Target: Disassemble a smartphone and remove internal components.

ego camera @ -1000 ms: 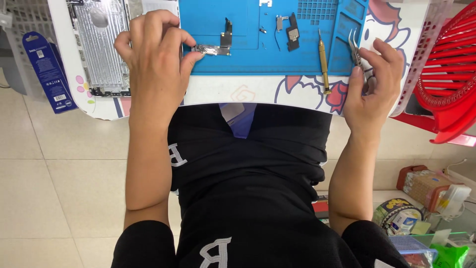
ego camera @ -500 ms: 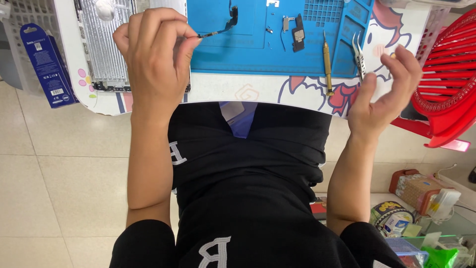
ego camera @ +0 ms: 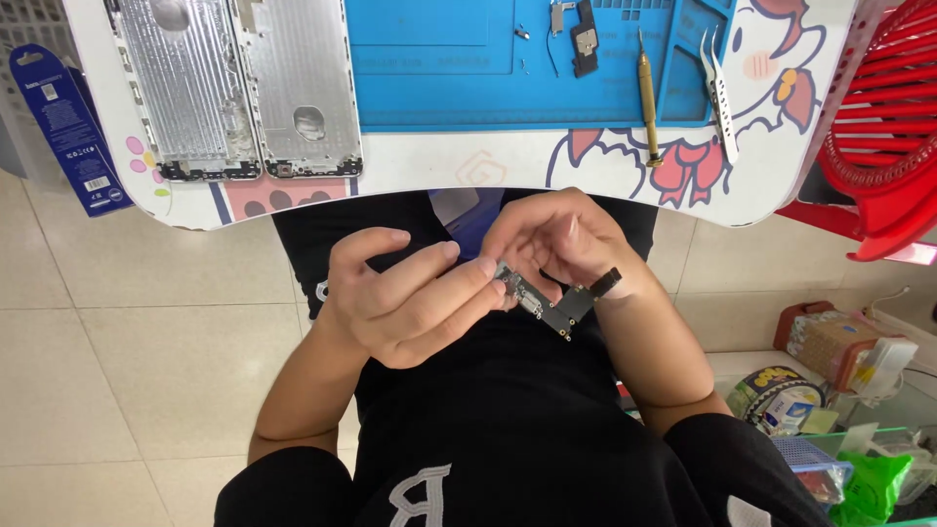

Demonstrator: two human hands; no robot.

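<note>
Small dark flex-cable circuit part with a grey connector and a black square end [ego camera: 547,304]: now held off the table, over the person's lap, near the body. A second ago it lay at the far edge of the blue mat under the left hand; half a second ago it was lifted there. It has since come down between both hands.

Left hand [ego camera: 410,303]: moved from the table to the lap. Its fingers [ego camera: 459,278] lie stretched along the part's left end and touch it; thumb placement is hidden, so a firm pinch cannot be confirmed.

Right hand [ego camera: 561,239]: formerly at the right of the mat by the tweezers, now curled over the part from the far side, fingers closed around its middle.

Slim metal tweezers [ego camera: 720,98]: put down, lying on the right of the blue silicone work mat [ego camera: 439,59], free of either hand.

Brass-coloured slender screwdriver [ego camera: 646,93]: lying just left of the tweezers, untouched.

Two silver metal phone back housings [ego camera: 244,88]: side by side at the left of the white table with cartoon print [ego camera: 439,166], untouched.

Judgement: work has shifted from picking at the mat with a tool to bare-handed close handling of the removed part.
</note>
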